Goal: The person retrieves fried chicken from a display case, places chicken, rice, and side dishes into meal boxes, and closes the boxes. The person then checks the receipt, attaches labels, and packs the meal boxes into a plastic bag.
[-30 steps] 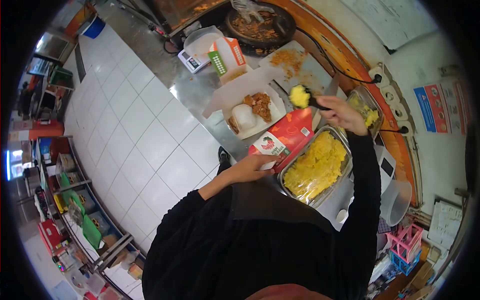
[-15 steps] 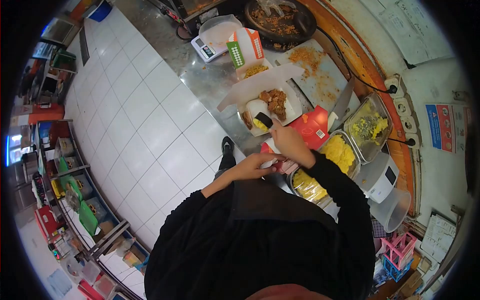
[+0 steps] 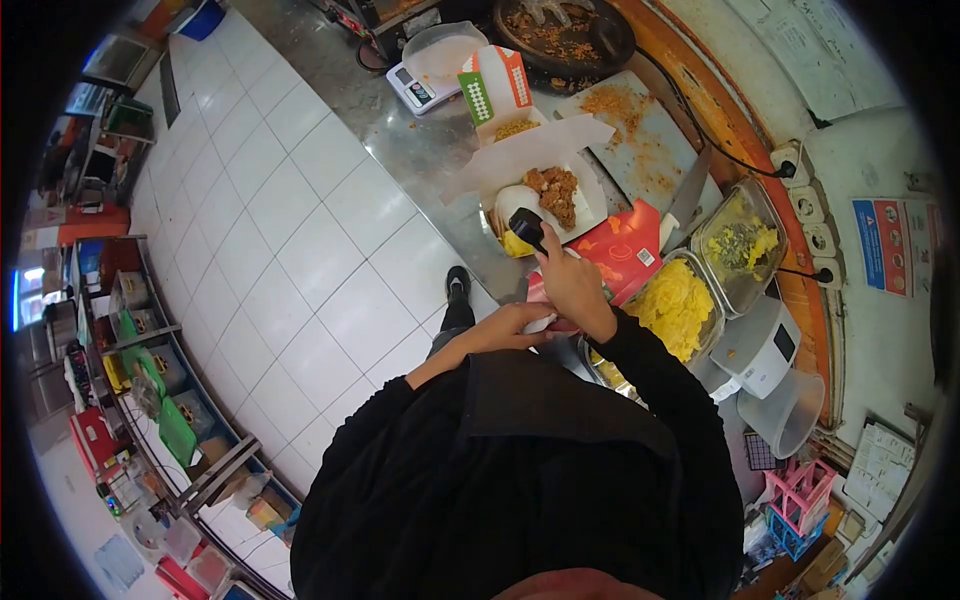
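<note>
My right hand [image 3: 578, 292] is closed round the handle of a black serving spoon [image 3: 527, 228], its head turned down over a white takeaway box [image 3: 590, 197]. Inside the box lie a mound of white rice [image 3: 516, 203], browned meat pieces [image 3: 553, 192] and yellow scrambled egg [image 3: 516, 245] just below the spoon. The box's red lid [image 3: 622, 245] spreads toward me, partly under my right hand. Close to my body, my left hand [image 3: 500, 332] has its fingers closed at a white edge by the near end of that lid; the exact grip is partly hidden.
Beside my right forearm stands a container of scrambled egg [image 3: 675, 310], with a second glass container [image 3: 738, 250] behind it. A knife [image 3: 688, 195] lies by the crumb-covered cutting board [image 3: 630, 125]. Farther off are another box [image 3: 497, 85], a scale [image 3: 420, 92] and a dark stone mortar [image 3: 565, 45].
The spoon has tipped over, and the scrambled egg it carried now lies in the box beside the rice. My right hand has shifted slightly; my left hand stays almost in place.
</note>
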### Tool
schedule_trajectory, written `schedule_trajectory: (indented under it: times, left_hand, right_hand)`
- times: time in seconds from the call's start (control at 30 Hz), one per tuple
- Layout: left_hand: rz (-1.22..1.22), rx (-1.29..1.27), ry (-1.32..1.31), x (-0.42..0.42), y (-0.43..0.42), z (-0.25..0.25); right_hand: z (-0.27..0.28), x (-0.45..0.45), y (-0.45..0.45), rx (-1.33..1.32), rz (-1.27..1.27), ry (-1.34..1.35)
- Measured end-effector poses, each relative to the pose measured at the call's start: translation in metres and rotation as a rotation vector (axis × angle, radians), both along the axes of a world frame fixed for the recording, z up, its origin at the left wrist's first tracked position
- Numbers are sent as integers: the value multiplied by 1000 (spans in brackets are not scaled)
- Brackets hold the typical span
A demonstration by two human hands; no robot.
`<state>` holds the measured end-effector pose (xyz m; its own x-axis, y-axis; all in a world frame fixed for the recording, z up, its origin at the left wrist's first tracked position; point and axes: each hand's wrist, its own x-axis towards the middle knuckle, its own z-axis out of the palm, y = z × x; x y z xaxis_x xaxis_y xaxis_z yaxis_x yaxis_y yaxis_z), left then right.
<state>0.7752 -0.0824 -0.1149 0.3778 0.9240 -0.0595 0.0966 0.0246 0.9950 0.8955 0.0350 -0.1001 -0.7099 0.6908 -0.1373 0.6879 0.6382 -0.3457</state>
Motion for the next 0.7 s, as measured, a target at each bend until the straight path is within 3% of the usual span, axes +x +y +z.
schedule_trajectory:
  times: [0.1,0.17,0.2,0.27,0.37,0.43,0.5,0.53,0.57,0.6,0.67,0.7]
  left_hand:
    - [8,-22,-26,3,0,-1]
    - [45,9,-54,7,0,-1]
    - [63,-1,-24,5,-1,-1]
    - [57,-3,0,4,0,1]
    - [235,-58,-38,0,-2,13]
    - [450,84,-101,-3,-2,10]
    - [700,-244,-175,-11,-3,15]
    - [760,-245,-215,-28,-6,-23]
    - [822,-310,-307,-38,-4,-29]
    - [903,-442,-429,-47,0,-39]
    - [928,-598,-409,-63,10,-57]
    - [812,-599,-118,-63,26,-61]
  right_hand:
    - [-6,4,9,-73,-61,-5]
    - [-25,14,24,-420,-144,495]
    - [-24,23,32,-411,-155,495]
    - [17,37,45,-1318,-455,708]
    - [49,94,56,-1466,-656,1128]
    - [73,149,67,-1110,-841,1252]
    - [84,205,80,-617,-967,1022]
    - [64,244,96,-424,-1001,844]
    - [39,282,115,-238,-1018,660]
    - [32,307,127,-241,-1018,664]
    - [17,343,155,-23,-841,314]
    - [-3,360,176,125,-736,104]
